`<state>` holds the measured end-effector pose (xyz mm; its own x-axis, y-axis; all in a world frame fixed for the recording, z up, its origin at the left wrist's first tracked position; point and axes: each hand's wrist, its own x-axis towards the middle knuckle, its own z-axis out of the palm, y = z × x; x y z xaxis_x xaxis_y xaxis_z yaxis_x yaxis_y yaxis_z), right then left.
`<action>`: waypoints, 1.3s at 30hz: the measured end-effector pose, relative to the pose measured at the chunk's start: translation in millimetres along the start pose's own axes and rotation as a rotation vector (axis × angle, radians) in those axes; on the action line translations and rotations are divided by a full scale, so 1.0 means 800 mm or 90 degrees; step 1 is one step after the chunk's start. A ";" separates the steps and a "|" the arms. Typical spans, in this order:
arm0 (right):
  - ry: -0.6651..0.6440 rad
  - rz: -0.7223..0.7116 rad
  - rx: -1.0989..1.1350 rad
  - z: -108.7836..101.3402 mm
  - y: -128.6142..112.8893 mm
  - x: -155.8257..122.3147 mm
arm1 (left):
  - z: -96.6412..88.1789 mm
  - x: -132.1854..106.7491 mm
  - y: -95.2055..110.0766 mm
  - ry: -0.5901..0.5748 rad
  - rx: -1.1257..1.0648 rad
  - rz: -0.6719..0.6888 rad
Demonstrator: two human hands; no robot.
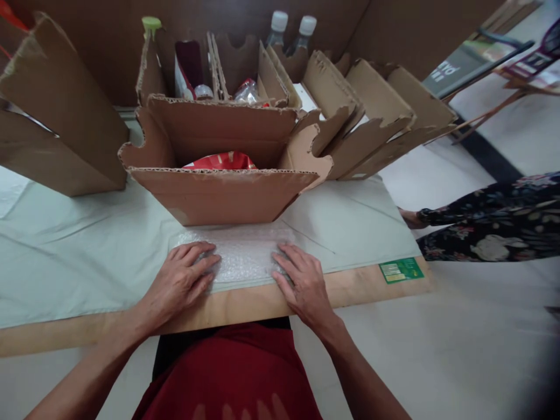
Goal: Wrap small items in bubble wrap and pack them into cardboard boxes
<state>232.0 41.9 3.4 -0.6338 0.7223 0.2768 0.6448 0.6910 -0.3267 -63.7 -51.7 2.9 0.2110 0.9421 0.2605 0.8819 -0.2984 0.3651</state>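
A sheet of clear bubble wrap [245, 256] lies flat on the pale green cloth at the table's near edge. On its left end rests my left hand [186, 271], fingers stretched out and pointing inward. My right hand [301, 280] lies on the right end the same way, its fingers spread. Neither hand grips anything. Just beyond the bubble wrap stands an open cardboard box [227, 195] with notched sides, and a red package [223, 161] shows inside it.
Several narrow cardboard bins [336, 99] stand behind, with two white-capped bottles [279, 23] beyond them. At left is a tall cardboard box [65, 116]. A green label [401, 270] sits on the wooden table edge [359, 286]. Another person's patterned clothing [494, 219] appears at right.
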 end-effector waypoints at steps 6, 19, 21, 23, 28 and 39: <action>0.051 -0.018 -0.012 -0.011 -0.029 0.014 | -0.018 0.024 0.033 0.036 0.067 0.048; 0.047 0.092 -0.048 -0.046 0.058 0.011 | 0.001 0.023 0.014 0.043 -0.066 0.008; 0.042 0.080 -0.046 -0.052 0.059 0.024 | -0.015 0.011 0.013 0.097 -0.026 -0.064; 0.007 0.063 -0.035 -0.044 0.050 0.043 | -0.029 -0.005 0.008 0.145 0.070 -0.179; -0.015 0.082 0.030 -0.007 0.034 0.066 | -0.026 -0.030 -0.002 0.112 0.178 -0.340; -0.122 0.195 0.449 -0.037 -0.062 0.001 | -0.072 -0.046 -0.001 0.215 -0.368 -0.565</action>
<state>212.6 9.1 46.7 -0.5760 0.8153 -0.0582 0.4201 0.2342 -0.8767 -96.4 -95.2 44.6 -0.6008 0.7929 -0.1016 0.3150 0.3516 0.8816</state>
